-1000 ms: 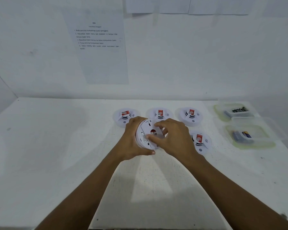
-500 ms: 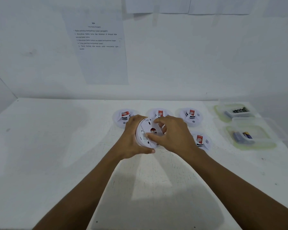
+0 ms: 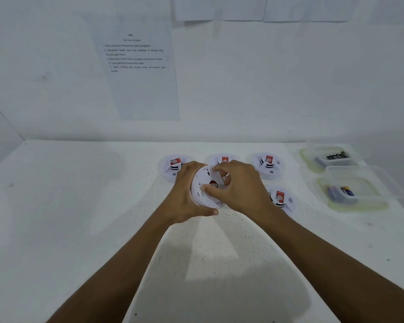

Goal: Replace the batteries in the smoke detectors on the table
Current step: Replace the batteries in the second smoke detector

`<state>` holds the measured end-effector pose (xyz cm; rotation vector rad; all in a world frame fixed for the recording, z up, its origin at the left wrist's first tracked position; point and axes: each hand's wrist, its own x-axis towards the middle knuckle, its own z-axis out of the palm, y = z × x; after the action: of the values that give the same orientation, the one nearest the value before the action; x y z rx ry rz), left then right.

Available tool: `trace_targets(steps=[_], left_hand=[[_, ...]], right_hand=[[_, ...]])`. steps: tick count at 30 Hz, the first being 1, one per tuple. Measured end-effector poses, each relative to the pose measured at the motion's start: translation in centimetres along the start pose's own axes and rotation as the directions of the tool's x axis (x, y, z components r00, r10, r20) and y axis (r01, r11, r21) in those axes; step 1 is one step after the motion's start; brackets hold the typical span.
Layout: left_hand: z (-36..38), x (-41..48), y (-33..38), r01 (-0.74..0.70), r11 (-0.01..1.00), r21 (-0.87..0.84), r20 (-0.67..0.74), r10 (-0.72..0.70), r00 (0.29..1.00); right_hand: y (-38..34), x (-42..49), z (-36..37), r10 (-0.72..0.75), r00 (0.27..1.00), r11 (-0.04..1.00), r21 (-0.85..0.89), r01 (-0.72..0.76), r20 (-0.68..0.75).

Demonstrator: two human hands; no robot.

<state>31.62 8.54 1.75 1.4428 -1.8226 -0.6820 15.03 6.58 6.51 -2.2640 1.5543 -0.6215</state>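
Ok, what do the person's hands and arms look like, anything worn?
Both are bare: the left hand and right hand wear no gloves, and no rings or watch show. The forearms are uncovered to the frame's edge, no sleeves visible.

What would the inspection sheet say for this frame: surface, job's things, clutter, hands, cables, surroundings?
Surface: white table.
Job's things: held smoke detector tilted, back toward the camera; four other detectors lie on the table; far container holds dark batteries; near container holds blue-labelled batteries.
Clutter: nothing seen.
Hands: left hand grips the held smoke detector by its rim; right hand pinches at its back.
Cables: nothing seen.
Surroundings: white wall with printed sheets.
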Motion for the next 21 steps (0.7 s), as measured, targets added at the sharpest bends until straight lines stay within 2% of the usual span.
trace_targets(steps=[9,13,16,21], left_hand=[[0.1,-0.1,0.3,-0.037,0.998,0.044,-0.031,0.039,0.999],[0.2,-0.2,0.4,-0.035,0.998,0.054,-0.034,0.037,0.999],[0.2,-0.3,0.5,-0.032,0.999,0.041,-0.025,0.033,0.999],[-0.2,-0.4,0.8,-0.021,0.999,-0.03,-0.016,0.02,1.0]], right_hand=[[-0.3,-0.2,0.6,0.163,0.982,0.977,0.151,-0.148,-0.096],[-0.5,-0.3,0.9,0.246,0.966,0.951,0.214,-0.224,-0.081],[-0.3,-0.3,1.0,0.264,0.963,0.937,0.247,-0.245,-0.046],[-0.2,-0.3,1.2,0.222,0.974,0.935,0.296,-0.196,-0.055]])
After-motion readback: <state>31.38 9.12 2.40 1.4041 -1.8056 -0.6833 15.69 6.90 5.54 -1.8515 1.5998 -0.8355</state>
